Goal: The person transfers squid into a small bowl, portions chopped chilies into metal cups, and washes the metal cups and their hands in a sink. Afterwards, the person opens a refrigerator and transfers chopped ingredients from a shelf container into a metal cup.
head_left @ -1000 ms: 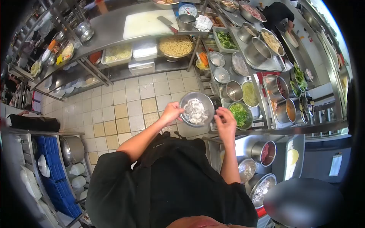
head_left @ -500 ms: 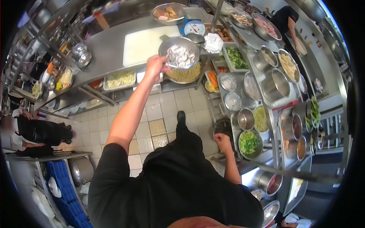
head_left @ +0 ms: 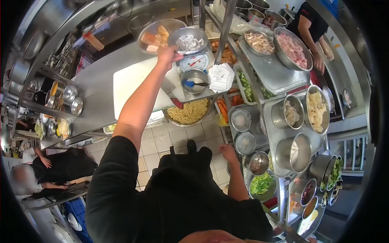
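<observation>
My left hand (head_left: pixel 167 57) grips the rim of a metal bowl (head_left: pixel 188 52) holding pale, greyish-white pieces. The bowl is over the top of a dial scale (head_left: pixel 194 63); I cannot tell whether it rests there. Just behind it stands a larger bowl (head_left: pixel 142 40) of orange and pale chunks. In front of the scale is a small pot (head_left: pixel 188 74) with a blue-headed utensil inside. A cleaver with a red handle (head_left: pixel 177 103) lies by the white cutting board (head_left: pixel 123 91). My right hand (head_left: pixel 228 153), loosely curled with nothing visible in it, hangs near the ingredient rack.
Noodles (head_left: pixel 188 112) fill a large bowl below the counter. To my right, tiered shelves carry chopped greens (head_left: pixel 262 183), a deep pot (head_left: pixel 293 152) and raw meat (head_left: pixel 291 49). A co-worker's arm (head_left: pixel 310 38) is beyond them. Another person (head_left: pixel 60 164) stands at left.
My left hand has carried the bowl of pale pieces forward, from beside the cutting board to over the scale. My body has moved closer to the counter. The small pot now shows fully.
</observation>
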Motion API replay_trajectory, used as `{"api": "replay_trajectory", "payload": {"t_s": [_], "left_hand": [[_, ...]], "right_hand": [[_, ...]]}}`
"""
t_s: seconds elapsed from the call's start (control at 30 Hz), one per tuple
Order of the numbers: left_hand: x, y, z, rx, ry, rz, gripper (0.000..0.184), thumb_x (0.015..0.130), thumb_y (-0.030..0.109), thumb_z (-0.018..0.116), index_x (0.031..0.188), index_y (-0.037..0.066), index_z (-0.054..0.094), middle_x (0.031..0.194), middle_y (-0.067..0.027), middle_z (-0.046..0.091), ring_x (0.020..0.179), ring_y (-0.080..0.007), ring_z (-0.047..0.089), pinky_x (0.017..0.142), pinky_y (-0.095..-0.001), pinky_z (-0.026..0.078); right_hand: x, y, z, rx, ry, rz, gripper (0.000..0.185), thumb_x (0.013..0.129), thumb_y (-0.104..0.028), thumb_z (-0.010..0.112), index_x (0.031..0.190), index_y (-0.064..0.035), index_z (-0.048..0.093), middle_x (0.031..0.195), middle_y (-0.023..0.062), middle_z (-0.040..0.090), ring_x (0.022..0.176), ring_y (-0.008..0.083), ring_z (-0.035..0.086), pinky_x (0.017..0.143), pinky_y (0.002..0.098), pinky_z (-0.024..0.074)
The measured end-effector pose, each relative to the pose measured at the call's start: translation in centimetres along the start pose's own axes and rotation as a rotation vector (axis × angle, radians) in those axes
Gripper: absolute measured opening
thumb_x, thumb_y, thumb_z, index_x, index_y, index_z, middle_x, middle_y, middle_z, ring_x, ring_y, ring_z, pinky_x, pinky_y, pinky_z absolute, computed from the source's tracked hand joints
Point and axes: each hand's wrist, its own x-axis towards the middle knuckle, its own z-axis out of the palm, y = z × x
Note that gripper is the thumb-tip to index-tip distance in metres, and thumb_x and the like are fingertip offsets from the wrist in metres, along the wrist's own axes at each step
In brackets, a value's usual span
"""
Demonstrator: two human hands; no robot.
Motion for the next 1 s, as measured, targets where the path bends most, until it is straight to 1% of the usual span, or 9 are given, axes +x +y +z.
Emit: {"api": "replay_trajectory", "payload": {"t_s": [0.1, 0.27, 0.37, 0.47, 0.57, 0.7, 0.77, 0.9, 1.0], "left_hand": [[-0.2, 0.4, 0.4, 0.069, 0.0, -0.041, 0.023, 0.085, 0.012, 0.064, 0.094, -0.007, 0.054, 0.078, -0.0126, 0.061, 0.061, -0.0202, 0.065, 0.059, -0.0314, 0.06], [-0.4, 0.9, -0.3, 0.145, -0.046, -0.069, 0.04, 0.087, 0.035, 0.065, 0.101, -0.002, 0.056, 0.08, -0.0087, 0.06, 0.065, -0.0177, 0.063, 0.062, -0.0311, 0.058], [-0.5, 1.5, -0.3, 0.174, 0.01, -0.038, 0.045, 0.086, 0.038, 0.067, 0.103, -0.002, 0.055, 0.081, -0.0088, 0.058, 0.064, -0.0175, 0.063, 0.06, -0.0314, 0.059], [-0.3, 1.9, -0.5, 0.181, 0.041, -0.025, 0.053, 0.083, 0.042, 0.069, 0.106, -0.003, 0.053, 0.088, -0.0091, 0.057, 0.063, -0.0167, 0.061, 0.057, -0.0334, 0.058], [-0.1, 2.1, -0.6, 0.228, 0.085, 0.019, 0.055, 0.081, 0.044, 0.07, 0.108, -0.002, 0.053, 0.091, -0.0082, 0.057, 0.064, -0.0158, 0.059, 0.053, -0.0326, 0.056], [0.4, 2.3, -0.5, 0.29, 0.158, 0.06, 0.056, 0.08, 0.046, 0.071, 0.106, -0.001, 0.055, 0.091, -0.0065, 0.057, 0.067, -0.0151, 0.057, 0.051, -0.0308, 0.052], [0.4, 2.8, -0.3, 0.36, 0.052, -0.009, 0.046, 0.081, 0.037, 0.071, 0.103, -0.002, 0.057, 0.088, -0.0076, 0.058, 0.065, -0.0152, 0.057, 0.051, -0.0315, 0.054], [1.4, 1.4, -0.6, 0.308, -0.065, -0.037, 0.024, 0.081, 0.015, 0.067, 0.095, -0.002, 0.059, 0.079, -0.0087, 0.06, 0.062, -0.0159, 0.059, 0.053, -0.0325, 0.057], [-0.7, 1.0, -1.7, 0.235, 0.029, 0.087, 0.019, 0.076, 0.001, 0.058, 0.094, -0.004, 0.06, 0.078, -0.0107, 0.063, 0.061, -0.0194, 0.063, 0.049, -0.0321, 0.056]], "right_hand": [[1.6, -0.8, -0.9, 0.067, -0.013, 0.075, 0.018, 0.075, -0.014, 0.066, 0.089, -0.0019, 0.067, 0.082, 0.015, 0.067, 0.078, 0.0277, 0.065, 0.071, 0.0353, 0.0504], [2.2, -0.1, -1.5, 0.007, -0.007, 0.099, 0.019, 0.074, -0.014, 0.068, 0.088, -0.0018, 0.067, 0.084, 0.0147, 0.067, 0.078, 0.0266, 0.065, 0.071, 0.0343, 0.0503], [2.4, 0.7, -1.1, 0.062, -0.04, 0.133, 0.019, 0.073, -0.015, 0.07, 0.087, -0.0018, 0.067, 0.085, 0.0138, 0.067, 0.079, 0.0275, 0.065, 0.072, 0.0351, 0.0504], [2.5, 1.6, -0.1, -0.028, -0.03, 0.019, 0.025, 0.077, -0.018, 0.068, 0.094, 0.0005, 0.067, 0.076, 0.0129, 0.067, 0.062, 0.0184, 0.065, 0.06, 0.0314, 0.0516], [2.5, 1.8, 0.8, -0.038, -0.069, -0.085, 0.026, 0.078, -0.018, 0.068, 0.096, 0.0007, 0.067, 0.076, 0.0128, 0.067, 0.063, 0.0181, 0.065, 0.061, 0.031, 0.0518], [2.0, 0.7, 1.4, 0.014, -0.11, 0.031, 0.026, 0.076, -0.017, 0.068, 0.095, 0.0003, 0.067, 0.08, 0.0135, 0.067, 0.069, 0.0219, 0.065, 0.065, 0.0326, 0.0515], [2.1, 0.3, 1.5, 0.035, -0.123, 0.094, 0.025, 0.073, -0.017, 0.07, 0.091, -0.0011, 0.067, 0.084, 0.0149, 0.066, 0.079, 0.0291, 0.064, 0.074, 0.036, 0.0505], [2.5, -2.8, 0.6, 0.046, -0.117, 0.032, 0.021, 0.075, -0.014, 0.068, 0.092, -0.0005, 0.067, 0.076, 0.0109, 0.065, 0.074, 0.0191, 0.064, 0.068, 0.0313, 0.0495], [4.6, -4.1, 0.5, 0.119, -0.207, 0.111, 0.022, 0.081, -0.015, 0.066, 0.097, 0.0001, 0.066, 0.076, 0.0084, 0.066, 0.071, 0.0141, 0.062, 0.065, 0.0284, 0.0484]]}}
